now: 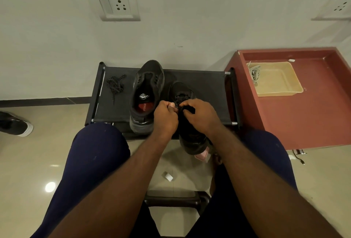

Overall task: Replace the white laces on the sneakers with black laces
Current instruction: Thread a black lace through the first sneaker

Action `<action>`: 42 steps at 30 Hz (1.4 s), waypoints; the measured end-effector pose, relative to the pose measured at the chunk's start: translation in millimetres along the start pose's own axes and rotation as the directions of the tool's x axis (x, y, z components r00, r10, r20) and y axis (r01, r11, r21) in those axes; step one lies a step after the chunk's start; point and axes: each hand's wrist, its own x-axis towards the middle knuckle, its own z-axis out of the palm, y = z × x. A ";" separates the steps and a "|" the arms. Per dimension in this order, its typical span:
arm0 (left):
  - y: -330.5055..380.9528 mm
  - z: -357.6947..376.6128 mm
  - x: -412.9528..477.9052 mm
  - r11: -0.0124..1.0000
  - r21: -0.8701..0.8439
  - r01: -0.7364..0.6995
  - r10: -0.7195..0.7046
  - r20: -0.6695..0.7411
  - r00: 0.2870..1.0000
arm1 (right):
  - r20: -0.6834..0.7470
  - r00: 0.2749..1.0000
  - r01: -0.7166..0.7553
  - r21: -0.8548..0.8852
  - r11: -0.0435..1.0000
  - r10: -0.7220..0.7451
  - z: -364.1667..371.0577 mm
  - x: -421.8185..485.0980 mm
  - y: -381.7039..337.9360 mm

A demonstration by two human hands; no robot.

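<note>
Atop the nearer sneaker (190, 135), left hand (165, 116) and right hand (201, 114) both pinch the black lace (180, 98).

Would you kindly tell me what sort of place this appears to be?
Most likely an ordinary indoor room in a home or hostel, though I cannot be sure. The signs are a switched wall socket, a glossy tiled floor and a low black fabric shoe rack set against the wall.
</note>
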 end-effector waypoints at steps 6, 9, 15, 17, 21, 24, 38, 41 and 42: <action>3.6 1.5 -1.9 0.968 -0.217 0.129 -0.132 0.002 0.991 | 0.006 1.000 -0.021 0.012 1.000 0.021 -0.5 -1.3 -0.1; 4.0 -0.8 -2.5 0.984 -0.141 0.107 -0.091 0.118 0.989 | 0.017 1.000 -0.009 0.026 1.000 0.009 -1.4 -3.4 1.6; -0.7 -6.3 1.0 0.998 0.046 -0.034 0.031 0.074 0.997 | 0.007 1.000 -0.016 0.047 0.999 0.016 -1.8 -5.7 -0.2; 7.0 -9.8 2.5 0.999 -0.033 -0.028 0.027 -0.013 1.000 | 0.009 0.999 -0.031 0.044 0.999 0.030 -2.4 -5.9 -0.4; 28.7 -28.3 9.5 0.967 -0.239 -0.087 0.043 -0.186 0.982 | 0.018 0.999 -0.032 0.048 0.998 0.031 -3.6 -6.6 -0.1; 42.5 -37.2 10.6 0.869 -0.490 -0.069 -0.028 -0.189 0.981 | 0.022 0.999 -0.033 0.037 0.999 0.032 -4.0 -6.3 -0.4; 18.7 -25.9 3.3 0.948 0.269 -0.172 0.081 0.318 0.945 | 0.028 1.000 -0.014 0.051 0.999 0.013 -4.2 -4.8 -0.2; 19.1 -25.8 4.4 0.901 0.382 -0.207 0.096 0.290 0.952 | 0.031 0.999 -0.030 0.049 0.998 0.028 -2.5 -3.6 -0.3; 17.9 -25.2 5.4 0.876 0.429 -0.218 0.108 0.267 0.958 | 0.035 0.999 -0.031 0.047 0.998 0.029 -1.9 -3.6 -0.7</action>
